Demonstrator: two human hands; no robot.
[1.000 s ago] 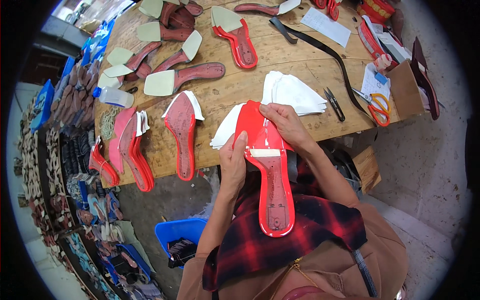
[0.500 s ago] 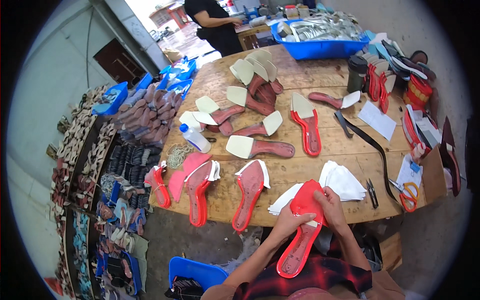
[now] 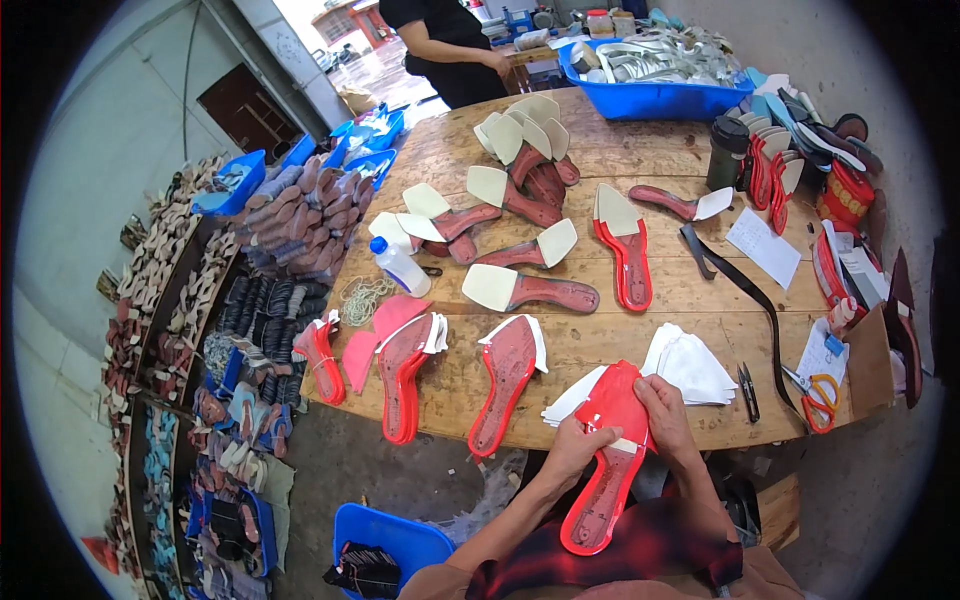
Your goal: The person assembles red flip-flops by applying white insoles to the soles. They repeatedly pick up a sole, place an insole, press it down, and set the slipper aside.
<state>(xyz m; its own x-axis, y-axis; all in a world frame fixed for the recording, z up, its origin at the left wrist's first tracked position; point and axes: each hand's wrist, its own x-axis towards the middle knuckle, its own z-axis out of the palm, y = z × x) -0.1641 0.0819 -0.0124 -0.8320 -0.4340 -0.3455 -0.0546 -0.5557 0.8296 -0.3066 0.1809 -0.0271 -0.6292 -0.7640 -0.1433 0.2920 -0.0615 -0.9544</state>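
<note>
Over the near table edge I hold a shoe insole with a glossy red rim and a red front part, its heel pointing down toward me. My left hand grips it at the middle, thumb on top beside a short cream strip. On the front part's right edge, my right hand is closed with thumb and fingers. White fabric pieces lie just beyond the hands, partly covered by the insole. To the left rest a single red-rimmed insole and a stack of red-rimmed insoles.
Cream-fronted insoles are spread over the wooden table. Orange-handled scissors, small black snips, a black strap and a white bottle lie or stand around. A co-worker stands at the far side.
Both hands keep their hold on the insole, with only slight movement. The whole view has shifted a little. The co-worker's hand has moved slightly.
</note>
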